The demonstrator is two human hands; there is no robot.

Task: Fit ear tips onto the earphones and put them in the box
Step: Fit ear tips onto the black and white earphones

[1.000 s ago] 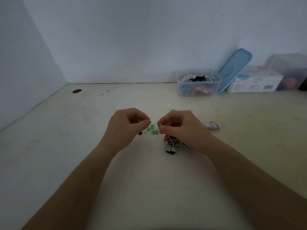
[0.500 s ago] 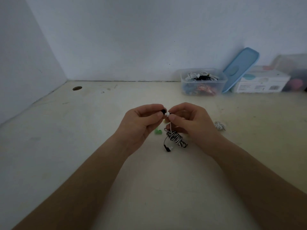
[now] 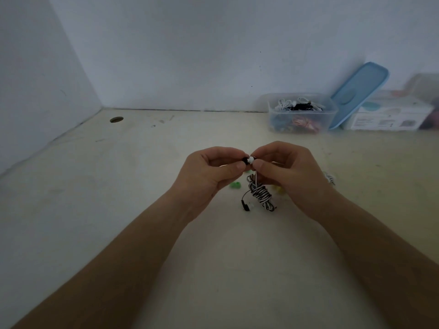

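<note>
While the two hands meet just above the middle of the frame, the left hand (image 3: 211, 174) pinches one small black ear tip (image 3: 245, 160) between thumb and forefinger. The right hand (image 3: 287, 172) pinches the white earbud (image 3: 251, 159) of a pair of earphones the same way. Tip and bud touch, though I cannot tell how far the tip is seated.

From that bud the striped cable (image 3: 261, 195), black and white, drops below the hands in one wound bundle. A second bud (image 3: 245, 206), dark, dangles at the bundle's lower left, close to the worktop (image 3: 142, 167).

Behind the left hand lie some green ear tips (image 3: 235, 185), too bunched to count. A few yellow bits (image 3: 279, 189) peek out beside the right wrist. One more white coil (image 3: 330, 178) of earphones lies on the worktop just right of the right hand.

In the upper right of the frame, against the wall, stands one clear box (image 3: 301, 124) with its top open. White and black earphones are heaped at its top, with orange and blue ones beneath. One blue lid (image 3: 358, 93) leans tilted at the box's right end. Beside the lid sits one white carton (image 3: 389, 115), and past that a blurred container I cannot make out.
</note>
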